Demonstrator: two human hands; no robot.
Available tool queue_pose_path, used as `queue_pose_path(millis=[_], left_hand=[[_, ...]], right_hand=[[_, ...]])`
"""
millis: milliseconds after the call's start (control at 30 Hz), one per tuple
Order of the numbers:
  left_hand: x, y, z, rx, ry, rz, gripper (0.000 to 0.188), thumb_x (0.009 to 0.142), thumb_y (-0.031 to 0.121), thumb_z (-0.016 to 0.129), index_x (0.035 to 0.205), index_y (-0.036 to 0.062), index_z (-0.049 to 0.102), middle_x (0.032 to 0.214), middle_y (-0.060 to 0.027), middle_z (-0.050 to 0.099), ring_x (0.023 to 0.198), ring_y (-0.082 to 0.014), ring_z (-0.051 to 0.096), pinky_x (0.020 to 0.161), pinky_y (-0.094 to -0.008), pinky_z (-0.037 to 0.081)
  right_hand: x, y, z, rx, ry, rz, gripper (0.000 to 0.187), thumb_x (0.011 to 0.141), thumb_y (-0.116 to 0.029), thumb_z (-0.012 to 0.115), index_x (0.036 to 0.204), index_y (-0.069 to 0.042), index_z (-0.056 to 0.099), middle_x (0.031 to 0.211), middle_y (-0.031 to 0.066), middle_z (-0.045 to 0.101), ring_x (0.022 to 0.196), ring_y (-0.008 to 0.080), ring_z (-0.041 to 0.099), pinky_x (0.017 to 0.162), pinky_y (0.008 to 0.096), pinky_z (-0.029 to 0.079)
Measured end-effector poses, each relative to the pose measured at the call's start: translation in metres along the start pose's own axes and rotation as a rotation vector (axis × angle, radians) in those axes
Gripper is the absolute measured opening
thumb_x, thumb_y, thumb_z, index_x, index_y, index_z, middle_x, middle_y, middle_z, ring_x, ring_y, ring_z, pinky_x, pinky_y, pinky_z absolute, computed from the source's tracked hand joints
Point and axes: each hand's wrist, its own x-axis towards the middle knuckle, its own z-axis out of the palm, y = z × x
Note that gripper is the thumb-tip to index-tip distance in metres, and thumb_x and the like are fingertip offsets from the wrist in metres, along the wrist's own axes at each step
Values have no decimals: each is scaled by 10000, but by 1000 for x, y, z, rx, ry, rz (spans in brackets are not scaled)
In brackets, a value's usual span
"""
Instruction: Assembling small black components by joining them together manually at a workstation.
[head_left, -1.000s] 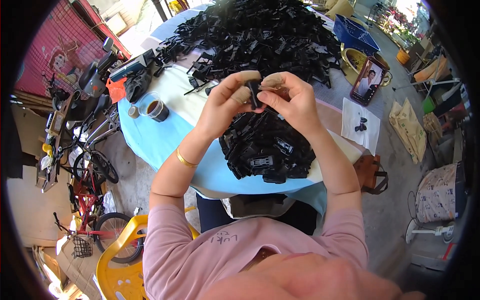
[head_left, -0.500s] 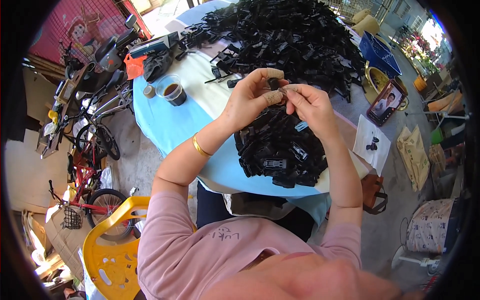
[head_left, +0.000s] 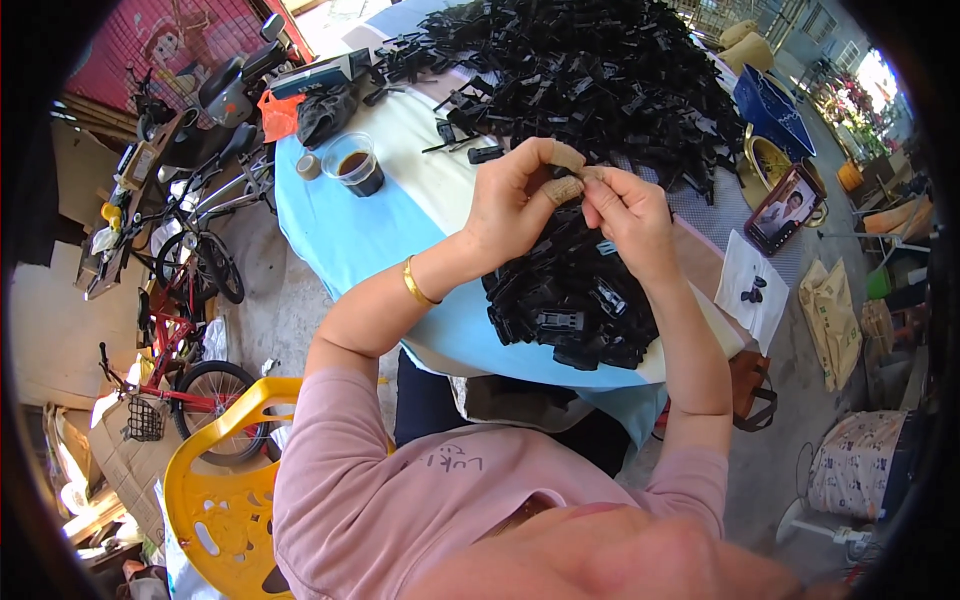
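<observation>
While pinched between both hands, small black clip (head_left: 577,176) worked over near pile (head_left: 572,290).
Left hand (head_left: 520,195) and right hand (head_left: 628,213) closed on it at twelve o'clock; best kept steady, fingertips aligned.

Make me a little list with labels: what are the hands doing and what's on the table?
left hand: fingertips pinched together against the right hand's, over the near pile
right hand: meets the left; whatever they pinch is too small to tell
near pile of black plastic clips: under the hands, at the table's front edge
big heap of black clips: far side
cup of dark drink: left of the hands
bangle: left wrist
</observation>
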Motion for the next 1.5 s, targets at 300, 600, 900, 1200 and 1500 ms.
queue_pose_path(millis=[300, 600, 900, 1200, 1500], left_hand=[[15, 24, -16, 198, -253, 52, 339, 742, 30, 660, 1062, 13, 550, 895, -72, 628, 801, -154, 616, 721, -261, 489], [35, -74, -106, 1340, 30, -372, 185, 732, 87, 576, 910, 84, 625, 937, -200, 571, 848, -350, 570, 764, -399, 463], [38, -77, -98, 1357, -34, -412, 170, 725, 87, 583, 891, 82, 618, 905, -185, 585, 829, -342, 582, 728, -399, 468], [36, -21, -67, 390, -45, -190, 127, 772, 3, 606, 887, -30, 563, 767, -47, 596, 709, -96, 540, 634, -233, 451], [30, -21, -23, -491, -22, -433, 344, 852, 55, 530, 1168, -31, 425, 933, -79, 564, 759, -155, 594, 734, -262, 510]], right_hand=[[11, 7, -37, 210, 99, 75, 159, 873, -145, 528, 881, -11, 613, 577, -22, 494, 422, -9, 311, 385, 148, 204], [11, 6, -16, -166, 152, -58, 178, 859, -167, 569, 875, -2, 635, 600, -37, 512, 536, 5, 415, 496, 160, 295], [12, 9, -20, -185, 174, -80, 169, 856, -153, 574, 864, 5, 633, 605, -33, 521, 546, 13, 441, 512, 155, 328], [15, 19, -21, -173, 198, -59, 178, 845, -146, 594, 901, 18, 633, 646, -22, 550, 573, 25, 469, 533, 158, 368], [21, 30, -20, -197, 164, 41, 319, 775, -198, 686, 984, 33, 616, 730, 13, 606, 630, 49, 518, 591, 177, 425]])
